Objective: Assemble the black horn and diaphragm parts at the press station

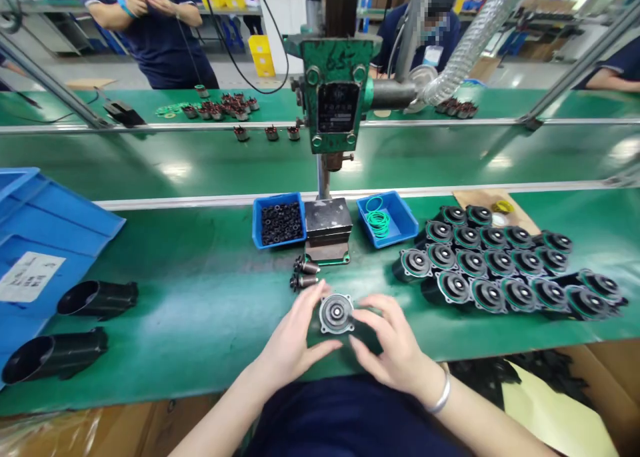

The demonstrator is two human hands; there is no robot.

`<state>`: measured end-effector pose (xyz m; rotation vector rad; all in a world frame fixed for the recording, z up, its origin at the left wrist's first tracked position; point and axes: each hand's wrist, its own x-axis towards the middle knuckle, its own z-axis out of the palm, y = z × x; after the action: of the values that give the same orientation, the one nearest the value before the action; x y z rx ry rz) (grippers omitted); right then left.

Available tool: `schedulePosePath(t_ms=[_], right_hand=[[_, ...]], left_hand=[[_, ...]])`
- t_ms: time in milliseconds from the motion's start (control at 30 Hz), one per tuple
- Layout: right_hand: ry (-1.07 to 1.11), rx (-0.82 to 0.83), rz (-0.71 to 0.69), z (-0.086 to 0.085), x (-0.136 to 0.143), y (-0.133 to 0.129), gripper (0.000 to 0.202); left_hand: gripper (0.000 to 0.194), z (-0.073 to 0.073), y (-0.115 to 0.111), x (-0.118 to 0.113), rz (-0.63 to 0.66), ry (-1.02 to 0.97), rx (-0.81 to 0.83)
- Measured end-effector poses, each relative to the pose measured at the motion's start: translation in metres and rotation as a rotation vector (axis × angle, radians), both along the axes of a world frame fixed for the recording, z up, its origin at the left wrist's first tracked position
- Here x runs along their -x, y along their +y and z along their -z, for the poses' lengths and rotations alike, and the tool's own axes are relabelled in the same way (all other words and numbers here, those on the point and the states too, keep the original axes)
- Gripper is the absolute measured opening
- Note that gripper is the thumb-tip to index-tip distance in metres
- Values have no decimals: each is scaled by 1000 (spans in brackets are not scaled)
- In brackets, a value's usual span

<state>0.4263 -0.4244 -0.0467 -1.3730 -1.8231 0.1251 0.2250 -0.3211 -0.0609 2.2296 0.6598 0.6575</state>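
Observation:
A round metal flange part [337,313] with small lugs and a dark centre faces up on the green bench, near its front edge. My left hand [299,333] is curved around its left side, fingers apart, thumb below it. On the right side, my right hand [387,337] has its fingers spread, with fingertips close to the rim; whether they touch it is unclear. Two small dark rotor parts [306,281] lie just beyond my left hand. Behind them is the press base [329,227], between a blue bin of black rings [280,222] and a blue bin with green rings [387,219].
A green press head [334,97] hangs above the base. Several assembled black housings [500,263] stand at the right. Two black tubes [97,299] lie at the left beside a large blue crate [45,243]. Other people stand across the bench.

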Motion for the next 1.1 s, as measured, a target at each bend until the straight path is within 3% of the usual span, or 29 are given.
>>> schedulePosePath(t_ms=[100,200,300,433,500,633,767,867,933,1100], right_hand=[[-33,58,23,3,14,2,53],[-120,31,138,8,15,2,42],[-291,-26,279,10,-7,-3,36],[-498,-39,488,8,-54,-10,34],[-527,-32,508,2,-70,-12,35],[-413,-83,367,-21,-66,-7,39],[-220,6,155,-32,-22,31,34],[-267,155,-51,-20,19,73,33],[-342,190,-134,-5,40,95,36],[-314,207,-239,21,59,106,28]], left_hand=[[89,19,-13,-25,-21,-30,27],[86,31,-25,-42,-1,-49,3],[78,32,-25,-42,38,-14,6],[66,25,-13,-26,-59,20,-48],[60,25,-8,-17,-102,35,-71],[50,27,-4,-4,-163,26,-90],[43,21,2,4,-321,-77,-132],[48,13,15,11,-393,-34,-230],[53,8,26,16,-353,26,-269],[64,9,37,28,-171,68,-209]])
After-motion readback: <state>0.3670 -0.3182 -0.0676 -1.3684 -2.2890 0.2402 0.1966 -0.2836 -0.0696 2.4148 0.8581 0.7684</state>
